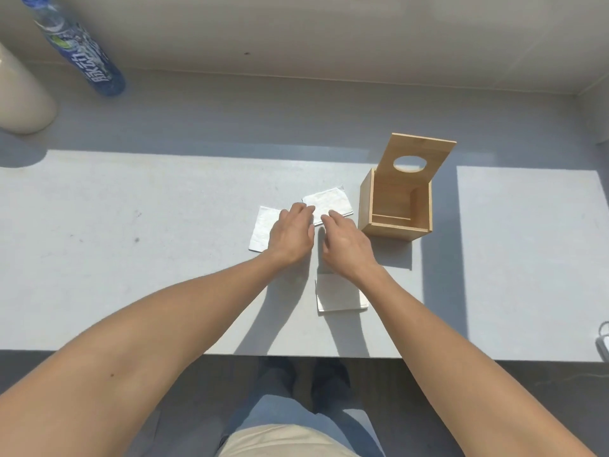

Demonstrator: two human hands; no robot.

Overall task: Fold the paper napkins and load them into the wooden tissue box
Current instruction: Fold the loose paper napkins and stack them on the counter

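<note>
While sun falls across the table: two bare forearms reach in from the near edge, hands side by side over the napkins.
Table (131, 258): pale grey, matte and flat, faintly speckled; wide bare stretches lie to left and right, and the near edge runs straight across above the person's legs.
Box (395, 209): light wood, square and open-topped, upright just right of the hands; its interior is in shadow and looks bare. Lid (418, 159) stands raised at the back, with an oval hole cut through it.
Bottle (79, 51): clear plastic with a blue label, at the far left corner, well apart from the work.
Left hand (291, 235): palm down, fingers loosely spread, tips touching the far napkin (329, 202); gripping nothing.
Right hand (346, 245): palm down, fingers slack and parted, tips at that napkin's near edge; no grasp visible.
Left napkin (262, 232): white, soft, finely textured, flat and partly under the left hand.
Near napkin (341, 295): white folded square, shaded under the right wrist.
</note>
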